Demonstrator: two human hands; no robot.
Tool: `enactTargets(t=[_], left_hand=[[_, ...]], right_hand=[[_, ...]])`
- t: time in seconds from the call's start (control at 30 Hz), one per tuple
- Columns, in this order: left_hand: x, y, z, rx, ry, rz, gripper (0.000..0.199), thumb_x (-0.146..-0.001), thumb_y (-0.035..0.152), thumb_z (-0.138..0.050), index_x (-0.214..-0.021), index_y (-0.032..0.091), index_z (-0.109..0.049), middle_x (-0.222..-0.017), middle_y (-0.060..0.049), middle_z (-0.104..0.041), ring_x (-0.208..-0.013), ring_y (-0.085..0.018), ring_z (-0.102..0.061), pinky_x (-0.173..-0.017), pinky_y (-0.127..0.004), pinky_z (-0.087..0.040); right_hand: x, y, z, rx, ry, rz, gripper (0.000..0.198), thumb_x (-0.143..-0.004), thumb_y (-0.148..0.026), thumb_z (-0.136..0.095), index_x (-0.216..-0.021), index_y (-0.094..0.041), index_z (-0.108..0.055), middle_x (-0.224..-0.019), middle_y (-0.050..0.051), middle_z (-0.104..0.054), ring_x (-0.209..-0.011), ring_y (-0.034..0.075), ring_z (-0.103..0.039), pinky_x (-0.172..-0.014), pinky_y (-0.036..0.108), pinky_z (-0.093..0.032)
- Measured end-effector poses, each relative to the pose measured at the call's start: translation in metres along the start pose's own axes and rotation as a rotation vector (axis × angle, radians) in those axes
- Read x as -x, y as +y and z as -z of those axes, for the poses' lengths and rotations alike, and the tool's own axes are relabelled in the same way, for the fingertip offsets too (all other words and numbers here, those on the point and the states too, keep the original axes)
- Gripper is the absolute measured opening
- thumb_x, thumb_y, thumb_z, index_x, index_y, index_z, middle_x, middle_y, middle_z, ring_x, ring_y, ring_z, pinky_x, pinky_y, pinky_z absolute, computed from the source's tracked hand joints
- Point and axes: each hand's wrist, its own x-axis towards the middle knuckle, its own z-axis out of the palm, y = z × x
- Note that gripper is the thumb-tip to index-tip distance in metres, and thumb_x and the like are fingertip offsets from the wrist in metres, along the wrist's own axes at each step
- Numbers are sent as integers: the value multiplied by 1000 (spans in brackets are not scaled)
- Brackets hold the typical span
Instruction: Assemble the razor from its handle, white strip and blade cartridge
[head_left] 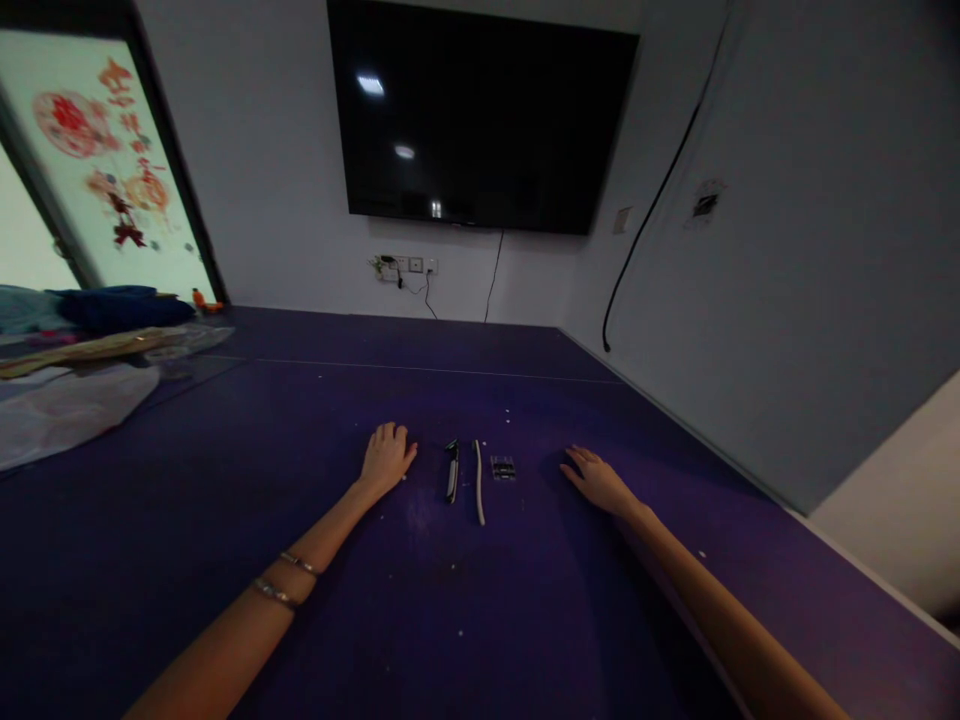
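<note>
Apparent pause | left hand (387, 456) near razor (452, 474), right hand (597, 480) beyond clear-and-black pack (503, 468), both empty | any grasp would need inward reach

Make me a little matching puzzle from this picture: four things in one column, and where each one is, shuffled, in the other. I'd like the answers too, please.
Things:
1. left hand
2. razor
3. slim white item
4. television

Places:
A. between the razor and the small clear pack
B. mounted on the wall
C. at the end of the arm wearing bangles
D. between the left hand and the slim white item

Pairs: 1-C, 2-D, 3-A, 4-B
</note>
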Motion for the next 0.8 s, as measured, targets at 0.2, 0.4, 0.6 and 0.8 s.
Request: enactTargets(t=[0.2, 0.4, 0.6, 0.8], left_hand=[[-3, -12, -15, -5, -132, 91, 50, -87, 43, -32, -121, 10, -47, -130, -20, -43, -123, -35, -34, -98, -47, -27], [-4, -14, -18, -30, -133, 66, 48, -87, 41, -32, -118, 10, -50, -127, -19, -47, -120, -34, -38, -96, -45, -30], [-3, -13, -19, -39, -116, 70, 44, -86, 39, -33, -117, 11, -50, -126, -18, -49, -120, -32, -40, -96, -44, -31], [-2, -11, -16, -12, -110, 60, 43, -86, 37, -34, -116, 11, -51, -125, -18, -49, -119, -32, -39, -96, -44, -30]], right_hand=[[8, 2, -6, -24, 73, 0, 49, -88, -37, -30, -123, -9, -50, -132, 15, -45, -125, 24, -37, -105, 38, -28], [8, 4, -9, -24, 102, 10, 46, -88, -33, -33, -121, -9, -52, -131, 14, -47, -125, 23, -38, -104, 38, -31], [7, 8, -14, -37, 145, 49, 46, -87, -33, -34, -119, -8, -54, -129, 15, -49, -122, 25, -42, -103, 39, -33], [5, 12, -17, -34, 151, 51, 47, -87, -34, -33, -119, -7, -54, -129, 16, -49, -121, 25, -43, -103, 40, -33]])
